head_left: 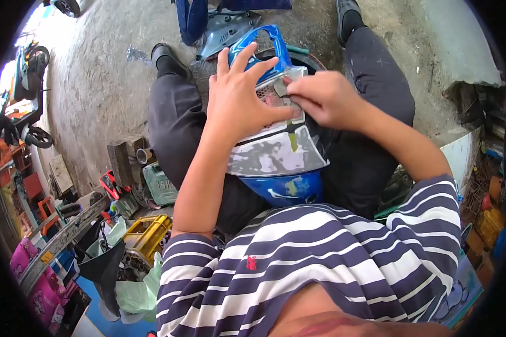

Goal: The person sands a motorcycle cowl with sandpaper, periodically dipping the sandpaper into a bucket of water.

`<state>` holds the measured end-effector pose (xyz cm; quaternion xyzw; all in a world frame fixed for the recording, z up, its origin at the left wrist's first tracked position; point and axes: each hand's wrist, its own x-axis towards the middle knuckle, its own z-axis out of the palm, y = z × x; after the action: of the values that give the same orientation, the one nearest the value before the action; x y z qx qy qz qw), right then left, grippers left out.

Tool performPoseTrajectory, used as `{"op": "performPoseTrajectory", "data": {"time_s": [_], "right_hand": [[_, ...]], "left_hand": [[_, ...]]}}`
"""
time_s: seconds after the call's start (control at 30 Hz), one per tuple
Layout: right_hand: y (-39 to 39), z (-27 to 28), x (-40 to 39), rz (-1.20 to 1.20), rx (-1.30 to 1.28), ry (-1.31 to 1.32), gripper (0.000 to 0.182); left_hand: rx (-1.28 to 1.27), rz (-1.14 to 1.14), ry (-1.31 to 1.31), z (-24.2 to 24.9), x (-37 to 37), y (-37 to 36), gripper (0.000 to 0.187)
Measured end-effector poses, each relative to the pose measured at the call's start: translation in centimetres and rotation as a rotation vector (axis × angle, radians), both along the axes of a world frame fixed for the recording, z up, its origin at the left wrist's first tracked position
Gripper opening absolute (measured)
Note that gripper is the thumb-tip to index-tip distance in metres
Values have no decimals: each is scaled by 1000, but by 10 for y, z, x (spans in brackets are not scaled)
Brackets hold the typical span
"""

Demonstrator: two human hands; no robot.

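Note:
A blue plastic panel (284, 188) with grey and white sanded patches lies across my lap, between my knees. My left hand (239, 104) rests on its upper part with the fingers spread, the thumb reaching over a mesh area. To the right, my right hand (323, 98) pinches a small dark reddish piece (287, 81) against the panel's grey edge. The blue handle-like loop (278, 42) of the panel points away from me, beyond both hands.
A dark basin rim (315, 59) shows behind the panel. Grey and blue panels (222, 33) lie on the floor ahead. At the left are a yellow crate (146, 236), a green case (160, 182) and a scooter (28, 90). Assorted parts (486, 224) are piled at the right.

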<state>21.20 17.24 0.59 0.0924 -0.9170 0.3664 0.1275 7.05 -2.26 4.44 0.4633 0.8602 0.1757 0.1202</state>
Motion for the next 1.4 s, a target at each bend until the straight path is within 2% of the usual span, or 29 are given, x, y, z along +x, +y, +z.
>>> {"op": "performPoseTrajectory", "data": {"time_s": [0.03,0.07,0.13,0.23,0.33,0.37,0.4,0.47,0.53,0.6,0.67,0.73,0.87,1.0,1.07,1.13,1.2,1.33,1.37,1.4], "right_hand": [[8,-6,-4,-54,-84,-17,16],[21,-8,-11,-128,-153,-147,16],[25,-3,-11,-111,2,-135,17],[9,8,-4,42,3,-30,14],[43,1,-26,-59,72,-166,20],[40,-1,-22,-26,-18,-165,20],[29,10,-16,60,-23,-169,20],[11,10,-5,75,-25,-75,13],[23,2,-12,8,-147,-103,12],[32,1,-17,-84,-131,-132,12],[22,10,-8,-73,-82,-211,15],[9,6,2,-5,-83,4,16],[30,-5,-4,-181,-42,-85,18],[1,9,9,-80,-24,-83,21],[19,-6,0,-185,-86,-72,26],[27,-5,-8,-178,-26,-2,23],[2,11,10,-42,32,-46,18],[18,5,-14,-171,2,39,16],[15,11,-2,-65,-9,-107,17],[4,8,4,3,5,-67,17]], "left_hand": [[9,-8,10,-1,0,0,97],[20,-12,18,-4,-1,0,96],[32,-10,9,-7,1,-2,96],[29,-13,-12,-1,-1,0,97],[14,-13,-13,1,-2,2,97],[40,-19,-26,-1,-3,2,97],[39,-26,-35,-1,-4,4,98],[31,-39,-59,0,-4,4,99],[71,-38,-22,-4,-10,6,99],[78,-43,-13,-5,-5,3,98],[28,-45,-55,2,-2,7,97],[16,-51,-51,3,-3,7,96],[47,-38,-34,-2,-1,5,97],[10,-42,-47,0,-2,4,98],[23,-52,-48,-3,-4,1,98],[33,-56,-38,-2,-2,3,99],[28,-44,-35,-3,-4,5,100],[23,-41,-39,-4,-3,2,99],[11,-38,-39,-3,-3,3,99],[-2,-34,-38,-2,-4,5,99]]}}
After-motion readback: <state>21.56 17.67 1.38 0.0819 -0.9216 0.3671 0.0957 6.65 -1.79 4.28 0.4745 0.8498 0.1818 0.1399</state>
